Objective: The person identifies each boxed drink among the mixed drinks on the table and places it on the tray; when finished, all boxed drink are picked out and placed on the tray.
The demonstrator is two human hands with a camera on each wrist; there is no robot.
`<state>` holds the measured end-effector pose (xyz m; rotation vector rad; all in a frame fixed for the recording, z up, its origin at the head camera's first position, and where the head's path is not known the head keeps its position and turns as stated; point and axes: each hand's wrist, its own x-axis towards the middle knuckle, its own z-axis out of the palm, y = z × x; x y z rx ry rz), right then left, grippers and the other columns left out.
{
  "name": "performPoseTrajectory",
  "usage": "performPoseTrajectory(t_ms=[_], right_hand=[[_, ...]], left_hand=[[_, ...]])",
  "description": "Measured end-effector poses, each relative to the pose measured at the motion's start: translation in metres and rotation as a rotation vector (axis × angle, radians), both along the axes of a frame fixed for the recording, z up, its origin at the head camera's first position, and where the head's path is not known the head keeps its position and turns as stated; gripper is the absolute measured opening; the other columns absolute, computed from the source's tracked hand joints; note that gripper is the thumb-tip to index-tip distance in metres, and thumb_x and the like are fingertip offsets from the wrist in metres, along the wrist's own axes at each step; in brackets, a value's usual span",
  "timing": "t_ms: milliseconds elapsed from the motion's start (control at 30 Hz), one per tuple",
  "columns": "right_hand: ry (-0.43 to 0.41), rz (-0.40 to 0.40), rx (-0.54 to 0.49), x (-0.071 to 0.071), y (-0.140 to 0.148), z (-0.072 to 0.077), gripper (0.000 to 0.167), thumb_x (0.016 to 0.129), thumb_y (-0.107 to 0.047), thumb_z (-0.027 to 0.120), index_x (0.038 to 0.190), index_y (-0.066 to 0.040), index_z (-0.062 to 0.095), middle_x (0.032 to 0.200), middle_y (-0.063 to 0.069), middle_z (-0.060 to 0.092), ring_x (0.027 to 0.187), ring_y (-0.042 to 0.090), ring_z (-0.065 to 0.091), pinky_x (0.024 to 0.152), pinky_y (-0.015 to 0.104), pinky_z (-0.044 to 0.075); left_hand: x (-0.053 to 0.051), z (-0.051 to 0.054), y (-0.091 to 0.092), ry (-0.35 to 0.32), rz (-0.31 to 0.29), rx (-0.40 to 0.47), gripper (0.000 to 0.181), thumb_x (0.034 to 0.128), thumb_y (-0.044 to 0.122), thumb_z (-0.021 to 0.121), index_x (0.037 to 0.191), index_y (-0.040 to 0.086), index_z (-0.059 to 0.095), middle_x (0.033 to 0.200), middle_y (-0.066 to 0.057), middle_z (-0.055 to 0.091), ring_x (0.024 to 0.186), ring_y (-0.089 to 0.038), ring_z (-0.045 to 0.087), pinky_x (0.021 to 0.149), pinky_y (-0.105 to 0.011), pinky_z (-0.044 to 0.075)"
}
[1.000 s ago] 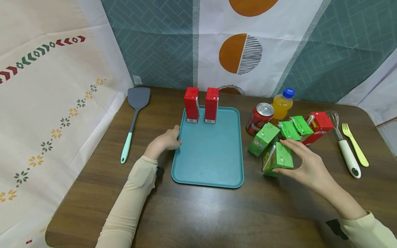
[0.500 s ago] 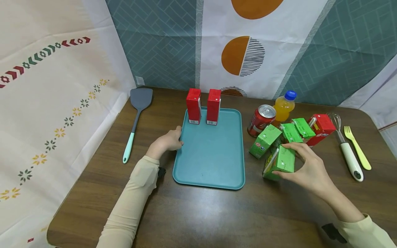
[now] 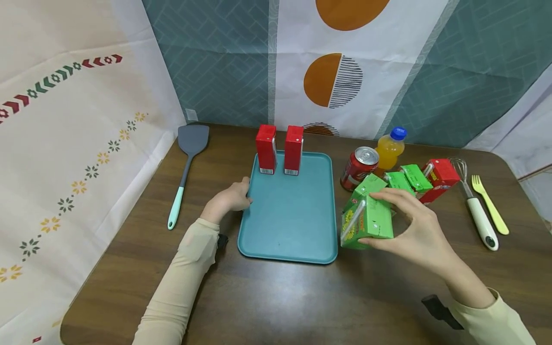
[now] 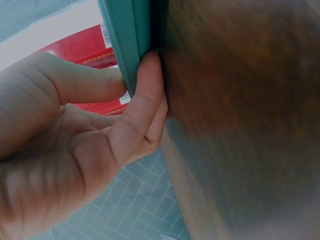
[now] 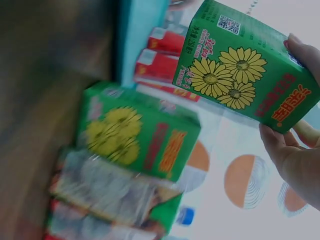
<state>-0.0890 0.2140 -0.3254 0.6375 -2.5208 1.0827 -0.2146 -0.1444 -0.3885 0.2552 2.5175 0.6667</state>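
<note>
My right hand grips a green drink carton between thumb and fingers, just right of the tray. The right wrist view shows yellow flowers on this carton, held up off the table. My left hand pinches the left rim of the blue-green tray; in the left wrist view the thumb lies inside the rim and a finger outside. Two red cartons, a left one and a right one, stand upright at the tray's far end. Another green carton is partly hidden behind the held one.
Right of the tray stand a red soda can, an orange drink bottle, more green cartons and a red carton. Farther right lie a whisk and a yellow fork. A spatula lies at left.
My right hand has lifted the green carton and carried it left, toward the tray's right edge. The left hand stays at the tray's left rim.
</note>
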Motion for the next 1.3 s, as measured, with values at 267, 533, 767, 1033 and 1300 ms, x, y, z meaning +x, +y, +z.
performPoseTrajectory(t_ms=[267,533,767,1033,1300], right_hand=[[-0.089,0.029,-0.090,-0.042,-0.040,0.014,0.073,0.055,-0.012,0.090,0.122,-0.012,0.062,0.125,0.003,0.055,0.115,0.013,0.047,0.084,0.009,0.041],[-0.146,0.023,-0.014,-0.088,-0.075,0.010,0.075,0.061,-0.023,0.089,0.127,-0.010,0.058,0.132,0.009,0.050,0.121,0.023,0.046,0.091,0.039,0.046],[-0.212,-0.066,0.029,-0.110,-0.094,0.000,0.075,0.064,-0.024,0.087,0.130,-0.006,0.055,0.137,0.012,0.048,0.123,0.027,0.046,0.091,0.043,0.044],[-0.217,-0.151,-0.046,-0.128,-0.109,-0.018,0.072,0.066,-0.014,0.085,0.130,-0.002,0.053,0.127,0.008,0.054,0.104,0.024,0.054,0.081,0.041,0.048],[-0.232,-0.216,-0.003,-0.135,-0.113,-0.032,0.072,0.069,-0.005,0.081,0.133,0.001,0.048,0.137,0.015,0.046,0.120,0.031,0.047,0.094,0.045,0.042]], left_hand=[[0.003,-0.002,-0.004,-0.003,-0.017,0.026,0.066,0.0950,0.008,0.046,0.143,-0.012,0.006,0.141,-0.029,0.034,0.112,-0.029,0.046,0.089,-0.039,0.042],[0.001,-0.003,-0.003,0.001,-0.009,0.027,0.067,0.0955,0.010,0.047,0.144,-0.010,0.005,0.141,-0.027,0.035,0.113,-0.028,0.047,0.090,-0.039,0.042],[-0.001,-0.006,-0.002,-0.008,-0.006,0.024,0.068,0.0955,0.009,0.047,0.144,-0.010,0.004,0.142,-0.028,0.034,0.110,-0.027,0.047,0.087,-0.037,0.042],[-0.002,-0.002,-0.003,0.004,-0.007,0.016,0.066,0.0950,0.009,0.048,0.143,-0.011,0.007,0.139,-0.028,0.038,0.106,-0.029,0.048,0.080,-0.035,0.043],[-0.001,-0.001,-0.004,-0.009,-0.002,0.025,0.066,0.0956,0.010,0.047,0.144,-0.010,0.006,0.141,-0.028,0.036,0.108,-0.027,0.048,0.084,-0.036,0.043]])
